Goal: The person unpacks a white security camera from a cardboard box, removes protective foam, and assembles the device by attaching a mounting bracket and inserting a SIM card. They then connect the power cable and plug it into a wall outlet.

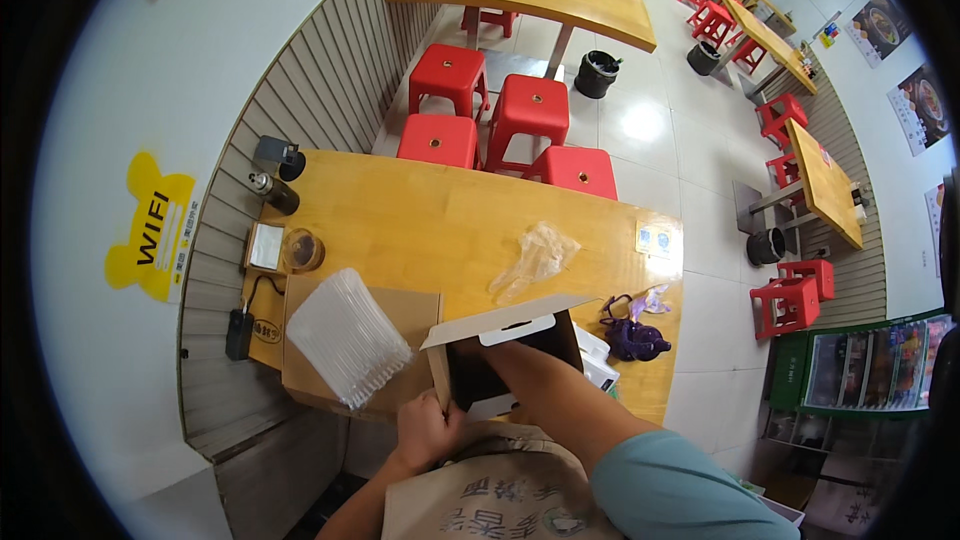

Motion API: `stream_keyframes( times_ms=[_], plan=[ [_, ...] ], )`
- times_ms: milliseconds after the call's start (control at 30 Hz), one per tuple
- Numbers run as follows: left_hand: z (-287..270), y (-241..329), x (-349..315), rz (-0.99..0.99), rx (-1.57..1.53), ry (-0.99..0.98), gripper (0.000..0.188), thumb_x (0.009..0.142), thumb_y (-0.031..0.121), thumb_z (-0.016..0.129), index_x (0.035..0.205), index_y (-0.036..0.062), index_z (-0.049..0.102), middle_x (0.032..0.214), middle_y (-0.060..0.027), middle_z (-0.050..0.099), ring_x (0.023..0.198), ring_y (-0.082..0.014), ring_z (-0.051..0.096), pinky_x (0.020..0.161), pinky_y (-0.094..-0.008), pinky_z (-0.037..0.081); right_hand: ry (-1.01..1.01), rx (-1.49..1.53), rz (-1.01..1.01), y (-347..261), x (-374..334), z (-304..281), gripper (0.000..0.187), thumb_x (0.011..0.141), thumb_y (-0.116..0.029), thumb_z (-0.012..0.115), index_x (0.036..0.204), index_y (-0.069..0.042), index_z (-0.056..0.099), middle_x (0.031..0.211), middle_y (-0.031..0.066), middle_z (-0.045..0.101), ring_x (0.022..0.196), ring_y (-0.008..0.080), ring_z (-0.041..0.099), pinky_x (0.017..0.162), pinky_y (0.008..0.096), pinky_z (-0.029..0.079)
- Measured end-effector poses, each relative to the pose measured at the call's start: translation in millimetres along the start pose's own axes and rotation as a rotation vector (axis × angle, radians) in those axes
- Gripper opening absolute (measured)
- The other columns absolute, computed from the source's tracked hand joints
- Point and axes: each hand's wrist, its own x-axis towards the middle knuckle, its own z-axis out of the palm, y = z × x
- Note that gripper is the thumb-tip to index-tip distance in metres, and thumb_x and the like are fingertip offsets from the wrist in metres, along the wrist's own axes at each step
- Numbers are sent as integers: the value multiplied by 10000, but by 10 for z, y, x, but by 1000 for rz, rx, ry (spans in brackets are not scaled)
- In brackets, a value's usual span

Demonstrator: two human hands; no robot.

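Note:
At the near edge of the wooden table, an open cardboard box (438,365) with a dark inside stands in front of me, its flap (520,318) raised. My left hand (428,430) is closed on the box's near left edge. My right hand (480,352) reaches down into the box, its fingers hidden by the wall and flap, so what it touches does not show. Left of the box, a clear ribbed air-column packing sleeve (348,335) lies on a flat brown cardboard piece (300,375). Partly behind my right forearm is a white item (594,355).
A crumpled plastic bag (537,258) lies beyond the box. A dark purple item with straps (635,338) sits to the right. Along the wall stand a sauce bottle (275,192), a tissue box (265,246) and a round jar (302,250). Red stools (530,115) stand past the table (430,210).

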Motion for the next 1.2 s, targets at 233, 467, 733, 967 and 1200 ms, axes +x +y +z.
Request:
stream_keyframes(
  times_ms=[233, 467, 733, 967, 1200],
  plan=[
    [73, -157, 85, 55, -122, -8, 208, 883, 226, 632, 821, 29, 657, 770, -229, 674, 694, -458, 656, 631, -531, 527, 29, 26, 13, 151, -15, 178, 243, 937, -103, 601, 1122, -10, 728, 1077, 193, 728, 1069, 320, 710, 913, 428, 556],
    [151, -207, 129, 56, -138, 64, 200, 893, 211, 634, 789, 40, 642, 717, -201, 657, 631, -434, 643, 566, -510, 511, 48, 36, 15, 155, -133, 132, 250, 934, -106, 606, 1136, -17, 724, 1088, 184, 726, 1070, 317, 708, 906, 433, 556],
    [140, -171, 181, 77, -86, 113, 201, 886, 205, 641, 750, 59, 621, 680, -183, 642, 601, -411, 636, 550, -499, 508, 52, 43, 31, 207, -220, 108, 260, 931, -109, 611, 1151, -25, 720, 1102, 172, 724, 1072, 312, 706, 898, 439, 557],
    [85, -195, 222, 129, -64, 58, 242, 896, 228, 644, 739, 45, 621, 675, -203, 647, 585, -417, 636, 552, -502, 520, 79, 26, 27, 214, -292, 102, 269, 927, -112, 616, 1164, -31, 716, 1113, 163, 722, 1073, 309, 704, 891, 444, 557],
    [110, -325, 206, 141, -20, -94, 265, 902, 258, 631, 751, 40, 636, 666, -229, 634, 619, -453, 637, 574, -530, 505, 156, 7, 21, 213, -378, 56, 280, 924, -116, 620, 1177, -38, 712, 1125, 153, 720, 1074, 305, 702, 884, 450, 558]
  ],
)
